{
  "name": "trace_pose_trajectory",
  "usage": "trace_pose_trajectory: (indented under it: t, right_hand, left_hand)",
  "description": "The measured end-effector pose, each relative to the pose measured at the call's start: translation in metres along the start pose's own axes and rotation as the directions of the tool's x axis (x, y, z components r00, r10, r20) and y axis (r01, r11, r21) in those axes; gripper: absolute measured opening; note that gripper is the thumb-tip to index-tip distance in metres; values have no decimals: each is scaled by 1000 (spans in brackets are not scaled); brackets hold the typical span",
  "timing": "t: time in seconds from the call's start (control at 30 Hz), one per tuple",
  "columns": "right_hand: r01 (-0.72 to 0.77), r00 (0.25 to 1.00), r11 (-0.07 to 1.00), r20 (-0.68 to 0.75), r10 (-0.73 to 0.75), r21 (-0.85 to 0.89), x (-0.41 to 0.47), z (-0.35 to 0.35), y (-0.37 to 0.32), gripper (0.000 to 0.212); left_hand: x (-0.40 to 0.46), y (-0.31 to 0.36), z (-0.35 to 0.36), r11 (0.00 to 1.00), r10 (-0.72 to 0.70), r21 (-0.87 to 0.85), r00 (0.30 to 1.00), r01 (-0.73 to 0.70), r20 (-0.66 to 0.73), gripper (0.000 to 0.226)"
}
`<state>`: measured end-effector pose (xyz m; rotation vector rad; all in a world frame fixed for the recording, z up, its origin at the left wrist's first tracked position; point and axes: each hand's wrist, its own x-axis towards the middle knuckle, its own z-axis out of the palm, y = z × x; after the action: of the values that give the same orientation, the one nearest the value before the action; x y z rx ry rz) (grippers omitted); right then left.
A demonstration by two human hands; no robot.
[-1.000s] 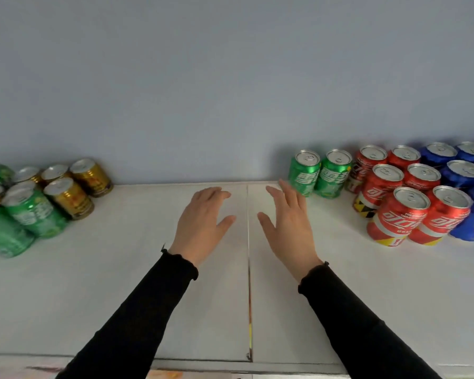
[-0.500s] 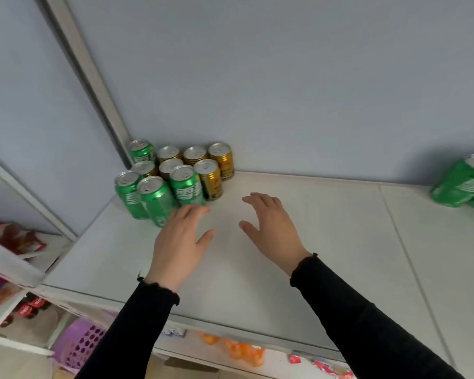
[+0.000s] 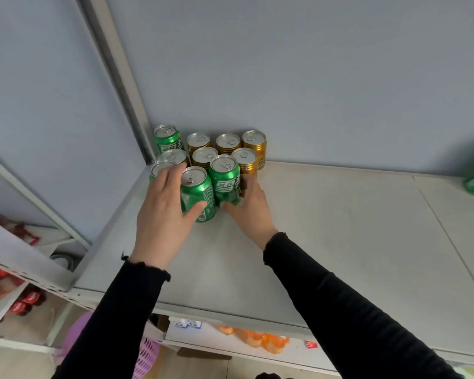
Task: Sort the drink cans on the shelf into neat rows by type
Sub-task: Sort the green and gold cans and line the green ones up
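Two hands are now gripping green cans where, half a second ago, both were hovering open over the bare shelf (image 3: 326,214). Left of centre in the frame, the left hand (image 3: 164,212) is curling around one green can (image 3: 196,192). Just to its right, the right hand (image 3: 251,206) is wrapping thumb and fingers around a second green can (image 3: 226,179). Behind them, gold cans (image 3: 253,146) are crowding the upper-left corner, so pulling out the greens is probably beginning.
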<state>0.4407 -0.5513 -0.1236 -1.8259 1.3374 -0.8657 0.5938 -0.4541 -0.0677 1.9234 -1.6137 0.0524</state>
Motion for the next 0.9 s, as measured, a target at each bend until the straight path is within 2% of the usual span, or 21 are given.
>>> trace_pose_trajectory:
  t: [0.13, 0.23, 0.37, 0.5, 0.67, 0.77, 0.9]
  right_hand:
    - [4, 1000, 1000, 25, -3, -28, 5, -1, 1, 71]
    - [-9, 1000, 1000, -1, 9, 2, 9, 2, 2, 70]
    - [-2, 1000, 1000, -9, 2, 31, 8, 9, 3, 70]
    - [57, 998, 998, 20, -58, 21, 5, 10, 5, 70]
    - [34, 998, 993, 50, -40, 116, -3, -9, 13, 74]
    - [7, 999, 982, 36, -14, 191, -13, -26, 20, 69]
    - [-23, 999, 976, -23, 29, 216, -27, -57, 35, 59]
  left_hand:
    - [19, -2, -7, 989, 82, 105, 974, -106, 211, 87]
    - [31, -1, -13, 978, 69, 169, 955, -122, 289, 85]
    - [35, 3, -19, 964, -11, 260, 967, -57, 256, 72]
    - [24, 3, -23, 943, -75, 332, 977, 5, 201, 84]
    - [9, -9, -30, 998, 6, 54, 929, -28, 369, 87]
    - [2, -6, -27, 999, 52, -7, 955, -52, 292, 70]
    - [0, 19, -12, 993, 85, -102, 968, -62, 236, 67]
